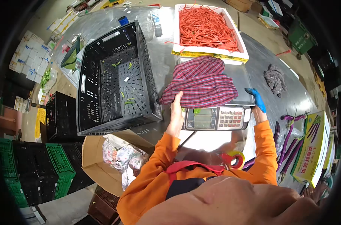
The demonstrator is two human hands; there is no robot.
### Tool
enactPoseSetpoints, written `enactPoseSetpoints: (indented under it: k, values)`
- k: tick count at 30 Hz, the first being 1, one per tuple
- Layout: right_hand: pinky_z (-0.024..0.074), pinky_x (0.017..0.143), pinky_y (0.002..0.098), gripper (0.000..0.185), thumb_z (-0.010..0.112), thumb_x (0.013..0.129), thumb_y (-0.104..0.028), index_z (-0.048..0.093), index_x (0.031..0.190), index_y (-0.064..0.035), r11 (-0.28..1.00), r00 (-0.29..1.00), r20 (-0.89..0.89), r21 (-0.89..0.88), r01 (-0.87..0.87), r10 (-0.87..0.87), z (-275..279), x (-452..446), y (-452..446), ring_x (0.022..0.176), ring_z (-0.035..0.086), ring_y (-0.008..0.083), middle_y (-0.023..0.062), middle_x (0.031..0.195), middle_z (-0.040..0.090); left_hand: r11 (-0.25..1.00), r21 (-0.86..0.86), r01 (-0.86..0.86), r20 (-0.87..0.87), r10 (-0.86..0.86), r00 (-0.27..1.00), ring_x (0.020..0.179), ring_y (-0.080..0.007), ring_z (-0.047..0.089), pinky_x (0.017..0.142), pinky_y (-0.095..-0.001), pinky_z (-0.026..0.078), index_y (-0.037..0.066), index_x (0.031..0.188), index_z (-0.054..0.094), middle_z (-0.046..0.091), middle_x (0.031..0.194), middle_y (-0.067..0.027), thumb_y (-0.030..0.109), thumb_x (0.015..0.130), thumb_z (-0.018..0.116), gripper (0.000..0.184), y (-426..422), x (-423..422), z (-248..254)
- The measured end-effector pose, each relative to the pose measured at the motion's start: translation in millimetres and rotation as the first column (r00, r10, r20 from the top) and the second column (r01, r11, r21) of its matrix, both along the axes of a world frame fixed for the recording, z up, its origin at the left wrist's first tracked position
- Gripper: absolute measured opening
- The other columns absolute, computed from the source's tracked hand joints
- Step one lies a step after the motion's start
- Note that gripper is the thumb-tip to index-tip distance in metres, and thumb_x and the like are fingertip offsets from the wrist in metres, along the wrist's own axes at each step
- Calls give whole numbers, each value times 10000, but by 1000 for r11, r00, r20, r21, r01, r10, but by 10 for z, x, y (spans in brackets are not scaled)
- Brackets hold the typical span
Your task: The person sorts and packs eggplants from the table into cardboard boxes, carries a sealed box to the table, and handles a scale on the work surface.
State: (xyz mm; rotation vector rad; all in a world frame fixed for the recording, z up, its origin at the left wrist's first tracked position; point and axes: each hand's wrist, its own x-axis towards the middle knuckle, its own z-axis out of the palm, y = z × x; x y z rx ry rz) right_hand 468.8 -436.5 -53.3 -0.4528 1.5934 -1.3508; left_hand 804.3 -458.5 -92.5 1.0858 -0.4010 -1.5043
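A digital scale [215,119] with a display and keypad stands on the metal table. My bare left hand [176,114] grips its left side, with a fingertip against the plaid cloth. My right hand [258,101], in a blue glove, holds the right edge of the scale. The red and dark plaid cloth [204,84] lies bunched on the weighing plate. Behind it is a white foam box [243,41] full of red strips [206,28]. Left of the scale stands a black crate [150,75] with a few green scraps inside.
Purple eggplants [290,150] and a yellow-green carton [309,150] are at the right. A dark crumpled cloth [275,79] lies on the metal table [253,48]. A tape roll [236,160] is near my body. A cardboard box [93,161] with crumpled paper stands lower left.
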Motion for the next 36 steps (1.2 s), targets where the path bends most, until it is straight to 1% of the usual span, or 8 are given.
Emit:
enactPoseSetpoints:
  k: [17,21,22,24,26,30,32,36]
  values:
    - [429,869,332,463,583,808,-366,556,1122,-27,979,904,407,-196,-53,130,-856,257,-1316,953,565,234,102,1090,591,934,-353,-53,96,92,991,1056,-208,529,942,-342,405,0,1186,517,560,1167,-77,266,734,674,547,-1137,322,-715]
    - [475,754,323,455,524,846,-453,602,1026,-42,960,946,309,-281,-2,93,-1335,198,-1509,838,606,207,109,961,650,995,1,-102,-98,101,990,1051,-222,534,939,-351,415,7,1203,502,551,1183,-72,301,708,690,605,-1314,338,-597]
    - [476,726,320,456,521,850,-445,599,1036,-36,988,996,-93,-151,-34,20,-1458,61,-1538,810,609,200,113,930,651,996,-28,-88,-97,85,992,1048,-225,536,938,-351,414,8,1209,497,550,1184,-72,312,703,693,623,-1342,337,-659]
    - [480,671,316,458,516,857,-430,594,1055,-24,995,598,-800,87,39,47,-1624,-101,-1638,752,614,186,122,867,651,992,-82,-94,-98,86,992,1041,-231,539,935,-351,414,9,1222,487,548,1186,-73,333,692,700,657,-1322,385,-767]
    - [472,589,319,411,552,852,-353,581,1076,-8,992,825,-553,-112,61,-113,-1086,-109,-1539,671,607,169,129,782,630,991,-62,-116,-55,113,992,1037,-228,541,930,-349,415,11,1220,490,549,1184,-72,331,691,702,654,-1292,414,-740]
    - [474,648,352,452,617,800,-212,505,1197,-27,888,461,-854,-385,-250,-240,-395,-52,-2071,753,603,232,142,885,600,994,-47,-96,5,96,995,1028,-215,544,918,-341,420,15,1214,500,554,1175,-66,319,697,703,633,-1281,433,-808]
    - [463,781,396,523,626,781,-201,464,1263,-74,769,147,-938,-341,-540,-313,23,248,-2373,947,582,312,190,1070,563,991,-129,-45,5,46,999,1022,-202,544,910,-332,422,14,1209,507,561,1163,-59,300,712,695,604,-1304,458,-890]
    - [412,881,418,525,635,776,-216,463,1261,-108,847,173,-978,11,-531,121,117,671,-2893,1087,492,360,213,1171,490,954,-222,-202,56,219,974,1002,-179,538,914,-312,399,-3,1161,551,563,1147,-69,279,738,691,527,-1119,366,-894]
